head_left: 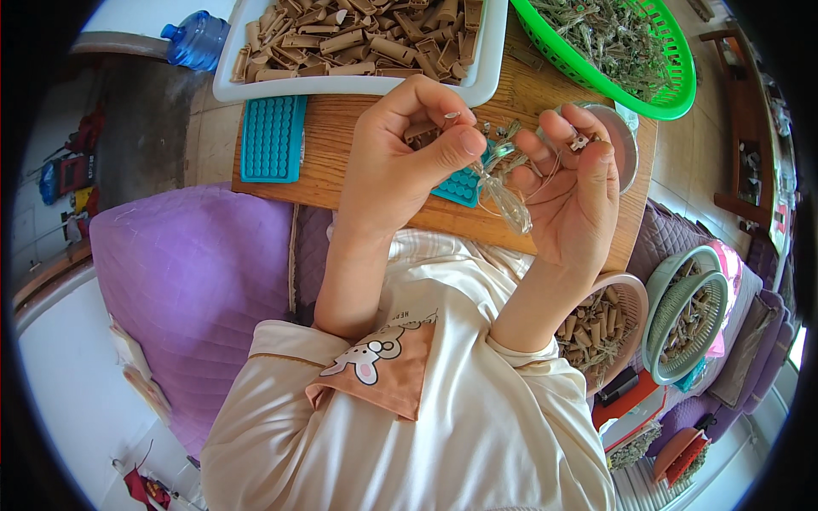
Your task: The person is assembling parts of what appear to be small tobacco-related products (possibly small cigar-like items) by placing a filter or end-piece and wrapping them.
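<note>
Above the wooden table, my left hand (400, 162) is closed, thumb bent toward the curled fingers. A brown curved plastic shell (420, 133) shows in its grip, with a tiny pale tip (452, 115) by the thumb. My right hand (567, 187) pinches a small white piece (579, 142) with thin wire between thumb and fingertips; its exact kind is too small to tell. Between both hands dangles a bundle of thin clear wire (507, 200), looped and tied. Partly hidden beneath the hands lies a teal tray with round bumps (460, 187).
A white bin (358, 85) of brown shells and a green basket (550, 55) of wire bundles stand at the back. Another teal tray (273, 140) lies left. A round dish (626, 149) sits behind my right hand. Baskets (635, 298) stand at right, a purple-covered seat (196, 272) at left.
</note>
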`<state>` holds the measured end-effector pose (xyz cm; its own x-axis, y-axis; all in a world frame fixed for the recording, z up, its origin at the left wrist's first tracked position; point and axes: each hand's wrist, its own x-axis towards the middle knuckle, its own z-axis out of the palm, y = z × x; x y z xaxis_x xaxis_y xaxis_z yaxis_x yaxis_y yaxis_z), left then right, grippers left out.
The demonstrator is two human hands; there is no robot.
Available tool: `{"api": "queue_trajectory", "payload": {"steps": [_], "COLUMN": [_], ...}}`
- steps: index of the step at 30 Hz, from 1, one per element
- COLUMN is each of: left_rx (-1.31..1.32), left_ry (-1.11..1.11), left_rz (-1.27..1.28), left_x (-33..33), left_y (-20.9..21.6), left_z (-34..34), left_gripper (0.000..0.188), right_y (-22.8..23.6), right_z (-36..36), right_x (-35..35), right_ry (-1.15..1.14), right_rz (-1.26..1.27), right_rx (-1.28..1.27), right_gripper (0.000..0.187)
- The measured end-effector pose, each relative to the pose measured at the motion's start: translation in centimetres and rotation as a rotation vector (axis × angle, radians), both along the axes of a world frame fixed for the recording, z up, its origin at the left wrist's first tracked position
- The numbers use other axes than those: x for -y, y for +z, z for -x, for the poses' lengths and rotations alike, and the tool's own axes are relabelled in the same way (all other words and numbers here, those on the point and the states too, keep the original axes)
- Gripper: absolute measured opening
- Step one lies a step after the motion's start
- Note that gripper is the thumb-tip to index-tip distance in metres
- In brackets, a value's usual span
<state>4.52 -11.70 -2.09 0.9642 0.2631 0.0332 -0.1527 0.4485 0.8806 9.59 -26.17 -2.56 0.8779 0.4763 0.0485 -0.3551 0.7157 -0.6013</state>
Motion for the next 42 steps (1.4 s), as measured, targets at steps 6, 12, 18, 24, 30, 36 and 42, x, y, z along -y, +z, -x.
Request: {"api": "queue_trajectory", "payload": {"steps": [6, 12, 18, 24, 30, 36, 42], "left_rx": [-0.037, -0.083, -0.024, -0.091, -0.22, -0.164, -0.168], "left_ry": [0.003, -0.204, -0.38, -0.288, -0.257, -0.271, -0.217], "left_rz": [0.083, 0.277, 0.303, -0.102, -0.204, -0.16, -0.061], "left_x": [-0.2, 0.7, 3.5, 5.4, 5.0, 4.4, 2.6], "left_y": [-0.3, -2.9, -4.2, -3.4, -2.3, -1.8, -1.8], "left_z": [-0.2, -1.5, -1.6, -1.6, -1.2, -1.0, -1.5], "left_gripper": [0.018, 0.044, 0.074, 0.044, 0.02, 0.02, 0.019], "right_y": [-0.2, 0.1, 0.2, -0.5, -0.2, 0.1, -1.4], "right_z": [0.1, 0.1, -0.4, -0.9, -0.9, -1.1, -2.3], "right_x": [-0.1, -0.1, 0.2, 1.0, 0.9, 0.6, 3.5], "right_ry": [-0.046, -0.219, -0.405, -0.469, -0.501, -0.654, -0.644], "right_rz": [-0.106, -0.252, -0.262, -0.261, -0.024, 0.476, 0.266], "right_rx": [-0.041, -0.098, -0.074, -0.003, 0.037, 0.176, 0.254], "right_gripper": [0.036, 0.036, 0.034, 0.035, 0.034, 0.03, 0.02]}}
